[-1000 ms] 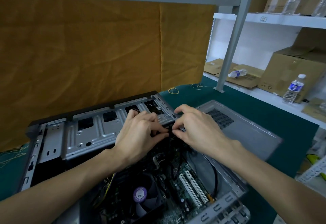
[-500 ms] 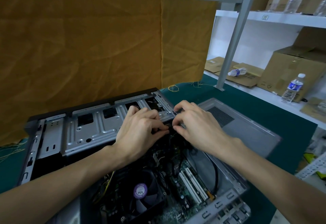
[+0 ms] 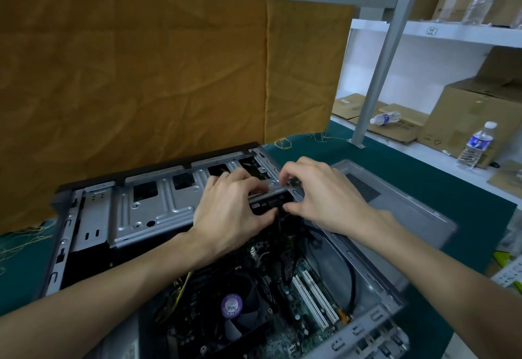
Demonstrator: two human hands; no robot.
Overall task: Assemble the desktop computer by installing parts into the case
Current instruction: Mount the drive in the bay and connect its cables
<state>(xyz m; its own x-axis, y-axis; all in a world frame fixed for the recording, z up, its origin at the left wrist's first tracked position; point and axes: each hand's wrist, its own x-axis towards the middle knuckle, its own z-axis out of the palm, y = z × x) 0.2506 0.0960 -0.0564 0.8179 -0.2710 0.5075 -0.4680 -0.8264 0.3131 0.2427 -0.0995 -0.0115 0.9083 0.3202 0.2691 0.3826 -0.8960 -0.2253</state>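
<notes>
left hand (image 3: 230, 214) | fingers curled, pinching drive (image 3: 267, 206) | right hand (image 3: 324, 199) | fingers pinching drive's far end

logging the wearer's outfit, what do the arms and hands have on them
Nothing is worn. The left hand and right hand are bare, with no gloves, rings or watch showing. Both forearms are bare to the frame edge, with no sleeves in view.
</notes>
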